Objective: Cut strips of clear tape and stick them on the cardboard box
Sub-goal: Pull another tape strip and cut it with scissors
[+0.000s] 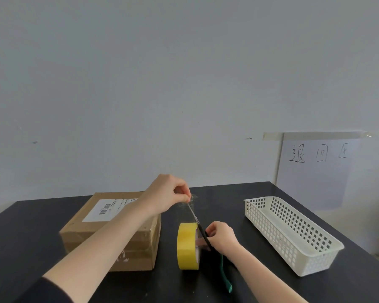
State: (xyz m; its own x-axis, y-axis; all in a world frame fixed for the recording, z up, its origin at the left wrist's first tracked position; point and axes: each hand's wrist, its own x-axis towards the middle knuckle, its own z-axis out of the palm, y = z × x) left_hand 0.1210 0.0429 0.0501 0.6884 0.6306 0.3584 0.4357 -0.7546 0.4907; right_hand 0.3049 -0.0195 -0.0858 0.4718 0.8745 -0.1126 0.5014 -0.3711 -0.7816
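Tape [189, 212] runs taut, upward from the roll [187, 246] to our left hand [170, 194], fingers pinching its end. Our right hand [220, 237], fingers closed on scissors [200, 228], sets blades across the strip; the box [109, 230] lies left.

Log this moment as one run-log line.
step: cutting strip | left hand: pinching pulled tape end | right hand: scissors at strip | tape roll: upright on table | cardboard box: left of roll
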